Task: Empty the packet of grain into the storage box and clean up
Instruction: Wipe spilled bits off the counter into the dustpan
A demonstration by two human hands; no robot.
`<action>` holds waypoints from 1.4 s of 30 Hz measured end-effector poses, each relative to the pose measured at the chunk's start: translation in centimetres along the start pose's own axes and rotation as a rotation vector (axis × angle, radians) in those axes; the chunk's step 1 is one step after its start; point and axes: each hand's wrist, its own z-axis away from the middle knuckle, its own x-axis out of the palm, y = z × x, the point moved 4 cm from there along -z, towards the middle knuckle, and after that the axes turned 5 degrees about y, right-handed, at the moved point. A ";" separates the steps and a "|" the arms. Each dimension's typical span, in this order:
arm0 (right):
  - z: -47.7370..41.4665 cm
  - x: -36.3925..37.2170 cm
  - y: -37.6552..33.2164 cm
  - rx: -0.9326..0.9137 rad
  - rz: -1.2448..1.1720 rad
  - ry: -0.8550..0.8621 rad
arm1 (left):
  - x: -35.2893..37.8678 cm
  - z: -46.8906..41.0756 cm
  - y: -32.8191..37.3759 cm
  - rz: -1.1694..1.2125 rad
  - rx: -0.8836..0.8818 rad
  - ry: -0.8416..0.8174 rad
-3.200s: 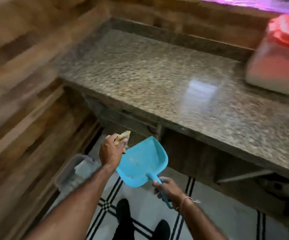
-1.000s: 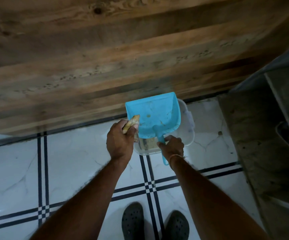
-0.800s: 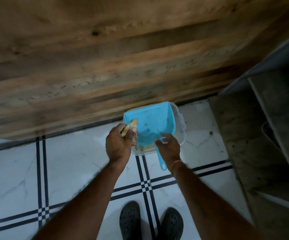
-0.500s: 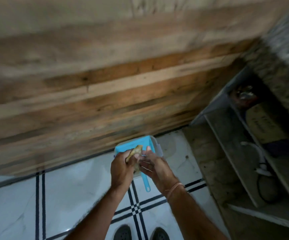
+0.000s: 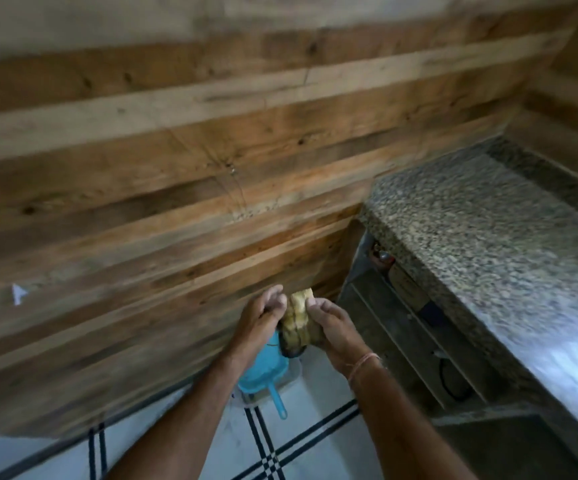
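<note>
Fingertips (image 5: 278, 300) of both hands curl inward and pinch a yellowish wad (image 5: 296, 318) (sponge or cloth, we cannot tell). The left hand (image 5: 258, 318) and right hand (image 5: 331, 325) squeeze it between them. Beneath them the blue dustpan (image 5: 263, 370) rests on a clear tub (image 5: 294, 371) on the tiled floor (image 5: 232, 441), near the granite counter (image 5: 488, 237). We judge this to be the clean-up step. The next move calls for carrying the wad to the counter and wiping. Neither packet nor storage box shows here. We can read no writing, and the carton (image 5: 406, 289) under the counter is too blurred.
</note>
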 end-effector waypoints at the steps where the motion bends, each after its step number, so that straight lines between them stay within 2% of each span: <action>1: 1.2 -0.3 -1.4 -0.030 0.019 0.001 | 0.5 0.7 2.1 -0.006 0.012 -0.067; 5: 5.2 -1.3 -6.4 -0.133 0.009 -0.036 | 2.9 3.0 9.0 -0.116 0.121 -0.226; 8: 7.8 -2.7 -9.9 -0.191 0.005 -0.006 | 4.8 3.9 11.5 -0.073 0.178 -0.286; 15: 12.1 -8.1 -10.9 -0.134 -0.185 0.022 | 11.1 5.5 13.8 0.168 0.191 -0.165; 18: 13.0 -11.3 -11.2 -0.167 -0.168 0.072 | 14.8 5.4 14.3 0.163 0.179 -0.157; 22: 13.0 -18.2 -12.0 -0.263 -0.152 0.269 | 21.7 5.6 15.4 0.114 0.189 -0.180; 25: 13.0 -22.5 -12.7 -0.292 -0.182 0.293 | 26.0 5.4 16.1 0.119 0.167 -0.217; 27: 12.9 -26.9 -13.3 -0.304 -0.178 0.367 | 30.0 4.7 16.3 0.085 0.164 -0.209; 32: 13.7 -34.0 -13.1 -0.401 -0.048 0.632 | 36.3 3.9 15.4 -0.138 0.213 -0.059; 35: 13.8 -37.7 -12.4 -0.399 0.023 0.736 | 40.8 3.6 15.7 -0.191 0.300 -0.197; 38: 13.4 -40.4 -11.4 -0.346 0.000 0.731 | 44.4 3.1 15.4 -0.314 0.293 -0.336; 42: 12.9 -42.0 -10.7 -0.309 0.156 0.819 | 47.0 1.0 13.5 -0.588 0.369 -0.380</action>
